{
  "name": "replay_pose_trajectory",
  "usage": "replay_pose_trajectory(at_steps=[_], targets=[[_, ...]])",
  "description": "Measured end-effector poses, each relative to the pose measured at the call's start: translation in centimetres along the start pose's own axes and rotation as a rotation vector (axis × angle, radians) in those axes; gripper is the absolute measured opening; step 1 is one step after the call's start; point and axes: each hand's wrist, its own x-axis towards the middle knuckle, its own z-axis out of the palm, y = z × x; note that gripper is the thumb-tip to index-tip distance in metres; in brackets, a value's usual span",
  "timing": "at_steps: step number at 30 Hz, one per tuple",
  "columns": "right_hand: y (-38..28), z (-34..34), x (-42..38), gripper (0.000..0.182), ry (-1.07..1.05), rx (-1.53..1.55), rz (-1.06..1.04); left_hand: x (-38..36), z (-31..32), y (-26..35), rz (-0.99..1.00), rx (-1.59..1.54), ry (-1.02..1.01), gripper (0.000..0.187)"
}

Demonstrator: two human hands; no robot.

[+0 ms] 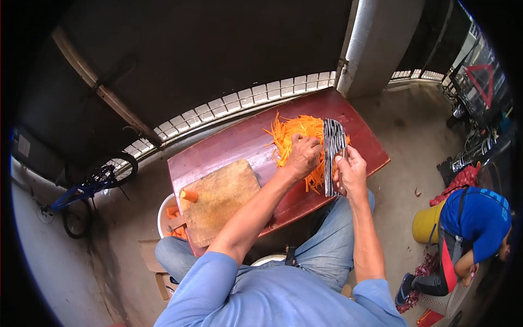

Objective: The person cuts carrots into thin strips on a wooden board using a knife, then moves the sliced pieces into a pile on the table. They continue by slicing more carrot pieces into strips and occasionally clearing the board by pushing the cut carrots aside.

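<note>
Right hand [353, 169] gripping the cleaver [334, 136], left hand [304, 157] curled close beside it, hold unclear, one sideways slip could cut

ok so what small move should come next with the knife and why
Probably draw the left hand back slightly before shifting the knife: it sits close beside the broad blade, over the carrot shreds, while the right hand holds the knife.

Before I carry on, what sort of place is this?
Probably a makeshift food-prep spot in a garage or covered yard: shredded carrot heaped on a red table, and a bike standing on the bare floor.
</note>
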Motion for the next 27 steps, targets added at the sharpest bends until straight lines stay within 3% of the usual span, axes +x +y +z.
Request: replay_pose_trajectory(at_steps=[1,4,7,12,15,18,22,25,27], targets=[[-0.3,0.1,0.1,0.035,0.012,0.008,-0.007,-0.2,0.0,-0.3,0.004,0.030,-0.049,0.024],[-0.8,0.5,0.3,0.037,0.043,-0.013,-0.036,-0.2,0.2,0.7,-0.069,0.028,0.125,0.032],[-0.3,0.5,0.3,0.034,0.006,-0.043,-0.002,-0.2,0.2,0.5,0.081,-0.035,0.070,0.040],[0.1,0.5,0.4,0.033,0.049,-0.031,-0.014,-1.1,0.3,0.0,0.089,0.011,-0.299,0.043],[-1.2,1.4,-0.7,0.029,0.056,-0.103,-0.045,-1.6,0.5,0.2,0.132,-0.003,-0.179,0.035],[0.0,0.8,0.2,0.016,0.016,-0.110,-0.103,-1.9,-0.1,-0.1,0.000,-0.090,-0.170,0.042],[-0.2,1.3,0.0,0.015,-0.025,-0.081,-0.080,-2.8,-1.0,-0.1,-0.027,-0.076,0.011,0.037],[-0.1,2.1,-0.2,0.014,-0.050,-0.048,-0.074,-3.7,-0.7,-1.8,-0.079,-0.199,-0.190,0.042],[-0.3,2.4,-0.7,0.016,-0.076,-0.011,-0.017,-5.3,-1.9,-2.0,-0.046,-0.072,-0.025,0.045]])
